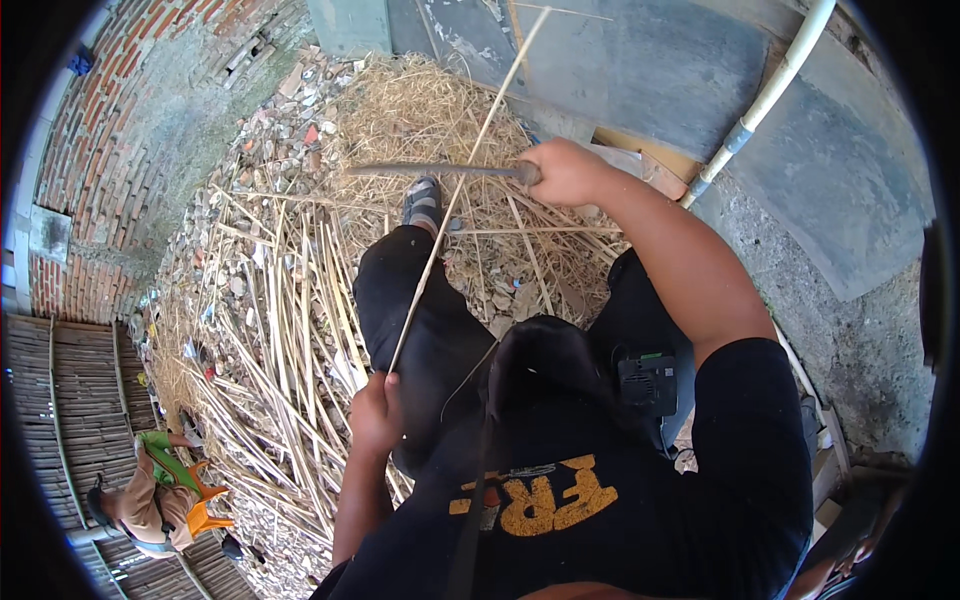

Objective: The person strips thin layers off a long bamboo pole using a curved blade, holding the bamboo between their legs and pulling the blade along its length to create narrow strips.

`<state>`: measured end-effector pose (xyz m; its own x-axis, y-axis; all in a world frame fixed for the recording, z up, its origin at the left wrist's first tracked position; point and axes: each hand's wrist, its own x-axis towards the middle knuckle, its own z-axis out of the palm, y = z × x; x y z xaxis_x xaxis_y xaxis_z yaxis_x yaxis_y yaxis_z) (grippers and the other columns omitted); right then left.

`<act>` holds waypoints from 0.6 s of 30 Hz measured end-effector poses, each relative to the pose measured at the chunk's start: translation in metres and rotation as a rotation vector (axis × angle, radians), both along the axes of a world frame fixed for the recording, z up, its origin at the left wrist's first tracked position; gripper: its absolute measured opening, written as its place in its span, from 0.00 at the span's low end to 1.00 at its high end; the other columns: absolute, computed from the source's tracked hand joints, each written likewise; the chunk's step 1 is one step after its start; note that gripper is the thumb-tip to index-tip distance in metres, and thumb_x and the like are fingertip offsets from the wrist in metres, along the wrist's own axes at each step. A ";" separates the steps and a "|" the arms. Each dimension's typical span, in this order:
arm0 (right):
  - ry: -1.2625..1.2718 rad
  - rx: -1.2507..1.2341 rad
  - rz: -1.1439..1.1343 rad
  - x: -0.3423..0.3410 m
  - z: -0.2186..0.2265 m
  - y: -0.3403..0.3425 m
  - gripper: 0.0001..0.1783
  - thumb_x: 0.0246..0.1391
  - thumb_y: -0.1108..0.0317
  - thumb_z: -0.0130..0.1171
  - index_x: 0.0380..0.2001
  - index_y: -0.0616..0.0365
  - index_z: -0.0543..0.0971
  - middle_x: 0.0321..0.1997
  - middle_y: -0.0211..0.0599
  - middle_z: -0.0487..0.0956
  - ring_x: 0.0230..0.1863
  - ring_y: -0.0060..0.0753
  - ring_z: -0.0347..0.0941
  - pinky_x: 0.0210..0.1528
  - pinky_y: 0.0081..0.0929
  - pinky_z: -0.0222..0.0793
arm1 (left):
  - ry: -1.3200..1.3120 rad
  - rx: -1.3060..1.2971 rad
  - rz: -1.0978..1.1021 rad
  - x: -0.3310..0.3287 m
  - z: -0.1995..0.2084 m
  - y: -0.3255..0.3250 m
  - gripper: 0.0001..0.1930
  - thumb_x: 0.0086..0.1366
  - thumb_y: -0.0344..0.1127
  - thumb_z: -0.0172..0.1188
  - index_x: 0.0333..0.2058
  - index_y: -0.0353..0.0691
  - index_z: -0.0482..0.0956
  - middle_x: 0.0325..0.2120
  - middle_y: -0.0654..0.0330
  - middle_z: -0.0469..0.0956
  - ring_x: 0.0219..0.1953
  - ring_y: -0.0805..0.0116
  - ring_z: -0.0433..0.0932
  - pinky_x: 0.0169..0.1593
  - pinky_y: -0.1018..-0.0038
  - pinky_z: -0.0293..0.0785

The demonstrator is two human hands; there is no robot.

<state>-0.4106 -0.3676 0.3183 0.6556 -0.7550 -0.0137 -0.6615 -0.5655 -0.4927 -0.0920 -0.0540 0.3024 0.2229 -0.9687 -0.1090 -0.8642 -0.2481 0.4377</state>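
Note:
My left hand (376,412) is closed around the lower end of a long, thin bamboo strip (432,262), beside my left thigh. The strip slants up and away to the right, past my left knee and foot. In my right hand (565,172), held out ahead, is the handle of a machete (435,169). Its long dark blade points left and crosses the strip near my sandalled foot (423,200). Whether blade and strip touch, I cannot tell. A heap of straw-like shavings (420,110) lies beneath them.
Many split bamboo strips (300,340) lie on rubble to my left. Grey panels (660,70) and a pale pipe (765,100) stand ahead and right. A brick wall (120,150) rises far left. A seated person (150,500) is by an orange chair (207,508) at lower left.

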 end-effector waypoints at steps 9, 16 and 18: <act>0.147 -0.063 -0.017 0.022 0.032 0.023 0.12 0.42 0.69 0.60 0.34 0.53 0.82 0.33 0.45 0.82 0.38 0.49 0.80 0.41 0.45 0.74 | 0.004 0.027 0.051 0.000 0.007 0.007 0.20 0.74 0.45 0.45 0.29 0.35 0.70 0.20 0.38 0.75 0.28 0.33 0.76 0.32 0.48 0.68; -0.016 -0.020 -0.213 -0.006 0.010 -0.013 0.10 0.42 0.69 0.60 0.33 0.52 0.82 0.32 0.45 0.82 0.38 0.49 0.80 0.40 0.46 0.74 | -0.153 -0.001 0.052 -0.005 -0.005 0.003 0.19 0.74 0.46 0.45 0.31 0.37 0.72 0.20 0.39 0.76 0.28 0.33 0.77 0.33 0.45 0.70; 0.023 0.032 -0.113 0.003 0.026 0.006 0.11 0.43 0.69 0.60 0.34 0.52 0.82 0.32 0.44 0.82 0.39 0.50 0.80 0.41 0.46 0.74 | -0.188 -0.044 0.065 -0.003 -0.011 0.009 0.18 0.73 0.46 0.46 0.32 0.38 0.72 0.19 0.40 0.77 0.28 0.33 0.77 0.34 0.43 0.70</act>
